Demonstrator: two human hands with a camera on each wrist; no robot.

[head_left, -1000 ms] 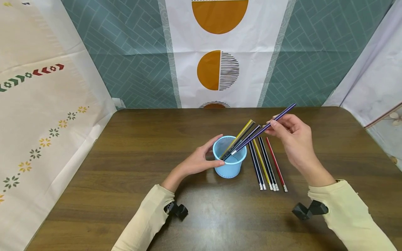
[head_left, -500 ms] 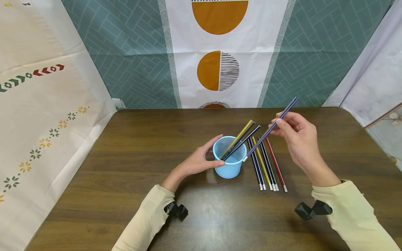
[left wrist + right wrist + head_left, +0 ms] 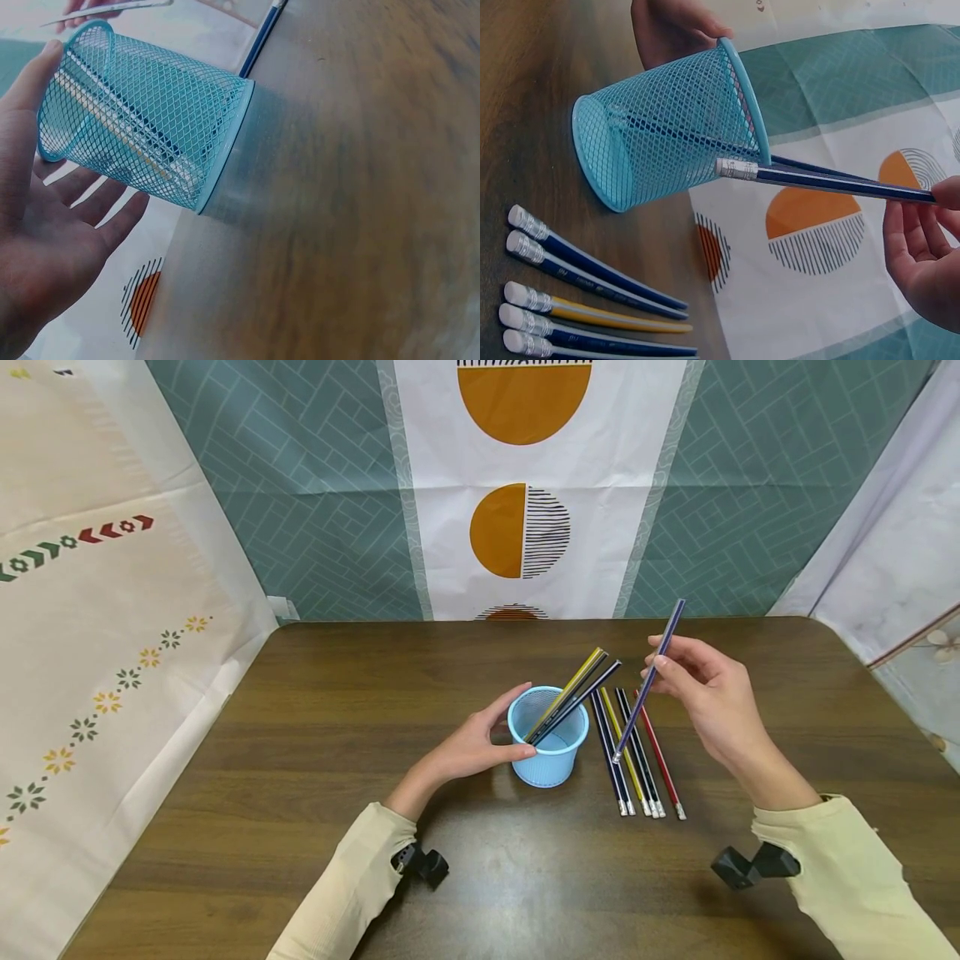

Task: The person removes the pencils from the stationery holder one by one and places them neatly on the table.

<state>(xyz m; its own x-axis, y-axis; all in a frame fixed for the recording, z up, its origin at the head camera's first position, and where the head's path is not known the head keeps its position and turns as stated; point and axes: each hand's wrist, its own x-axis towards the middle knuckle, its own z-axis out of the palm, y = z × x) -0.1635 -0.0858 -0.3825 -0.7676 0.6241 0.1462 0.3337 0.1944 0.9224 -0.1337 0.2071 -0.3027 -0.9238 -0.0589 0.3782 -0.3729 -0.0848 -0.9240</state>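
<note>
A light blue mesh pencil cup [image 3: 550,770] stands on the wooden table with several pencils leaning in it, a yellow one [image 3: 573,677] among them. My left hand [image 3: 480,743] holds the cup, thumb at the near rim and fingers round the far side; the left wrist view shows the thumb over the rim [image 3: 51,150]. Between thumb and fingertips, my right hand [image 3: 708,693] pinches a dark blue pencil [image 3: 647,693] in the air, its white eraser end [image 3: 735,169] down. In the head view that end overlaps the pencils lying right of the cup.
Several pencils lie side by side right of the cup, including a yellow pencil [image 3: 628,752] and a red pencil [image 3: 662,756], erasers towards me. Patterned cloth [image 3: 337,485] hangs behind the table's far edge.
The right hand has drawn the blue pencil out of the cup's mouth and to the right, then tilted it steeper over the lying pencils. The left hand and cup stay put.
</note>
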